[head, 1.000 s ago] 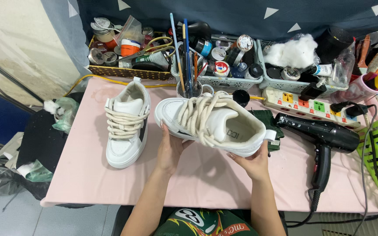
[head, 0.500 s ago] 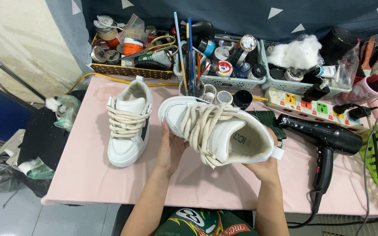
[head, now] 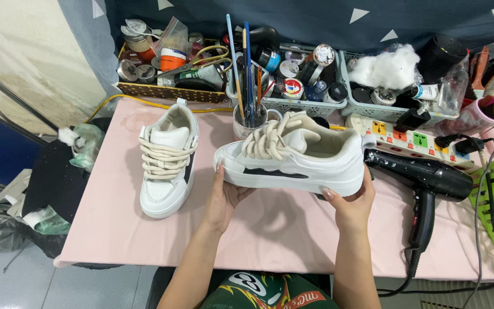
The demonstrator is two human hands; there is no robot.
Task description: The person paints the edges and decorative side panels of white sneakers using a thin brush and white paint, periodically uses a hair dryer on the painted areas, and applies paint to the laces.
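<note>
White sneaker (head: 301, 157) with chunky cream laces is lifted above the pink table (head: 270, 234), side-on, toe at nine o'clock. Left hand (head: 224, 197) cups the toe end, fingers curled under; right hand (head: 353, 203) clasps the heel. Its twin, the second sneaker (head: 167, 160), lies at nine o'clock, black hairdryer (head: 430, 183) at three.

Smooth leather-like white sneaker (head: 304, 163), matt pink table (head: 270, 229), glossy black hairdryer (head: 430, 180).

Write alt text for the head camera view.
Two bare hands, left hand and right hand, hold a white sneaker with thick cream laces sideways above a pink table. Its mate lies to the left, a black hair dryer to the right.
</note>
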